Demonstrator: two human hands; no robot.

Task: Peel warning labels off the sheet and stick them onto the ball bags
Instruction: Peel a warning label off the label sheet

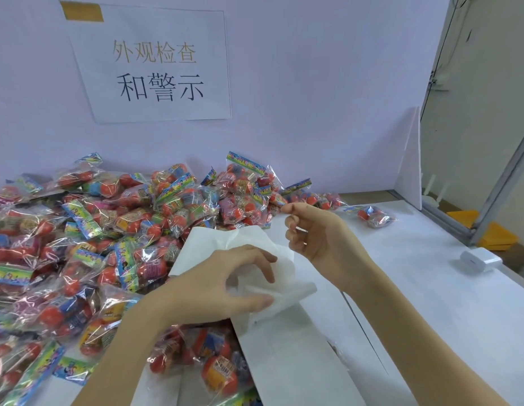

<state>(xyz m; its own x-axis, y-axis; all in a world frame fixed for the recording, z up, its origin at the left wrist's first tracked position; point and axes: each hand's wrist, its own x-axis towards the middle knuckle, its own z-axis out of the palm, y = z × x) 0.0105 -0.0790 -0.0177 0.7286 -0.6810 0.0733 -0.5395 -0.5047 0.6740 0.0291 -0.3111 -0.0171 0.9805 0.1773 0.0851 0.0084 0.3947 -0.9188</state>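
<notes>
**Label sheet held over the bench beside the bag pile**

The bench [430, 303], covered in white, carries a big heap of ball bags [88, 230] along its left side and rear edge, crowding against the label sheet [214, 244]. The sheet's long axis runs from the near edge up toward the rear, its far end lying on the heap. One stray bag [376, 215] sits toward the right rear corner, a small white device [477, 260] at the right edge. The left hand [225, 284] pinches the sheet's crumpled right edge. The right hand [316, 232] is raised, fingers curled, thumb and forefinger tips together; whether a label is between them I cannot tell.
</notes>
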